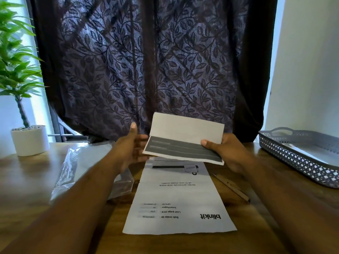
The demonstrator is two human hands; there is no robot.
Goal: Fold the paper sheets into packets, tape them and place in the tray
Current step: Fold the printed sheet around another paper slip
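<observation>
A half-folded paper sheet (pixel 185 138), white on its raised upper flap and dark grey on the lower part, hangs above the wooden table. My right hand (pixel 225 153) pinches its right edge, thumb on top. My left hand (pixel 131 147) is just left of the sheet with straight fingers, at or just short of its left edge. Below them a printed white sheet (pixel 176 200) lies flat on the table. A grey perforated tray (pixel 300 156) stands at the right, with something pale lying inside it.
A clear plastic sleeve (pixel 86 165) lies on the table at left. A thin wooden pencil (pixel 231 186) lies right of the flat sheet. A white pot with a green plant (pixel 30 140) stands at the far left. A dark patterned curtain hangs behind the table.
</observation>
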